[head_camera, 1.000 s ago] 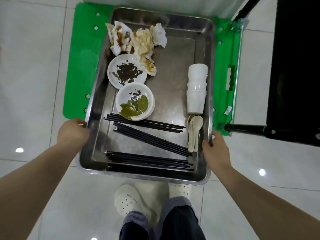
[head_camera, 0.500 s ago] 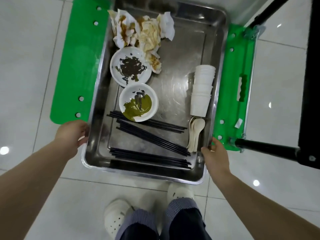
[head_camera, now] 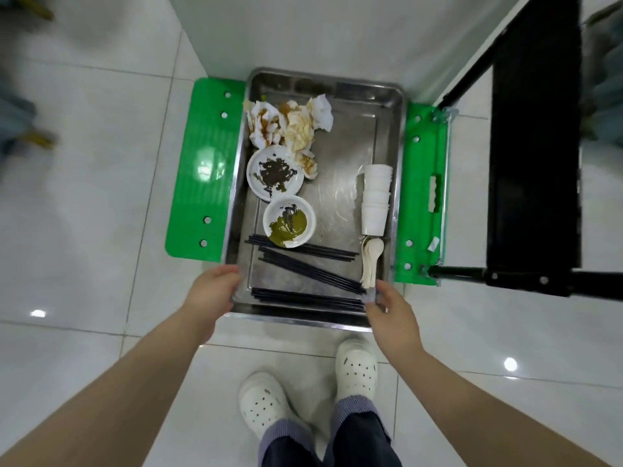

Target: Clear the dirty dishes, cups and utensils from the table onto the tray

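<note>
Steel tray (head_camera: 384,106) on a green cart (head_camera: 202,170). Left hand (head_camera: 215,291) grasps its 7 o'clock corner; right hand (head_camera: 392,311) grasps the 5 o'clock corner. Sauce dishes (head_camera: 289,221), black chopsticks (head_camera: 310,271), stacked cups (head_camera: 376,200), spoons (head_camera: 371,261) lie inside.

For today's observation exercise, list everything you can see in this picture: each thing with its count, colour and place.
Metal tray: one, silver, on the green platform.
Green platform: one, showing either side of the tray.
Crumpled napkins: a pile, white with brown stains, tray's far left.
Small dishes: two, white, left side; one with dark residue, one with green sauce.
Stacked cups: one stack, white, lying along the right wall.
Spoons: several, cream, near right.
Chopsticks: many, black, near end.
Black frame: one, right.
Shoes: two, white, on the tiled floor.
Left hand: on the tray's near-left rim.
Right hand: at the near-right rim.
</note>
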The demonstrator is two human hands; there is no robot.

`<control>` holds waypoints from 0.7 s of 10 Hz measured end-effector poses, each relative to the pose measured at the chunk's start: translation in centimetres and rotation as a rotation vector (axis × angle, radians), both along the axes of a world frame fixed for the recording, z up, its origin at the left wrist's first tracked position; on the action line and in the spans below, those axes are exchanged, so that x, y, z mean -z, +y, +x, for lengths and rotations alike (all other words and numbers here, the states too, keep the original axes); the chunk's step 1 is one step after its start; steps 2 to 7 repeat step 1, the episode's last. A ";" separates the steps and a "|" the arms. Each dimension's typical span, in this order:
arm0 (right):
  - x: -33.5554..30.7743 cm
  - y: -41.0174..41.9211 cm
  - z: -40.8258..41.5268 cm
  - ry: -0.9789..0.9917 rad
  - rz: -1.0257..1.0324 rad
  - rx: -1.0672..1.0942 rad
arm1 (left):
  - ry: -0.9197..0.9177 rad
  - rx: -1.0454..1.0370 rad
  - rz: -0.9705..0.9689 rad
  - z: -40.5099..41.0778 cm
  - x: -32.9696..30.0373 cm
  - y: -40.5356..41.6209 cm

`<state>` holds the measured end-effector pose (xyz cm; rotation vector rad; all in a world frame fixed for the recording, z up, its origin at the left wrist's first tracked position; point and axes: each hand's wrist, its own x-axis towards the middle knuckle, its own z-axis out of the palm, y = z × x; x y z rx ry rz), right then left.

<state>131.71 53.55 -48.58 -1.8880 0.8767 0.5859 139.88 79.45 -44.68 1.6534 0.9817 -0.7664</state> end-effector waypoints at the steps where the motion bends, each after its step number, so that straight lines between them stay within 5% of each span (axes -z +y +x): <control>1: -4.5 0.7 0.8 -0.073 0.082 0.063 | -0.007 0.102 -0.019 0.3 -5.3 -1.1; 7: -4.5 0.7 0.8 -0.073 0.082 0.063 | -0.007 0.102 -0.019 0.3 -5.3 -1.1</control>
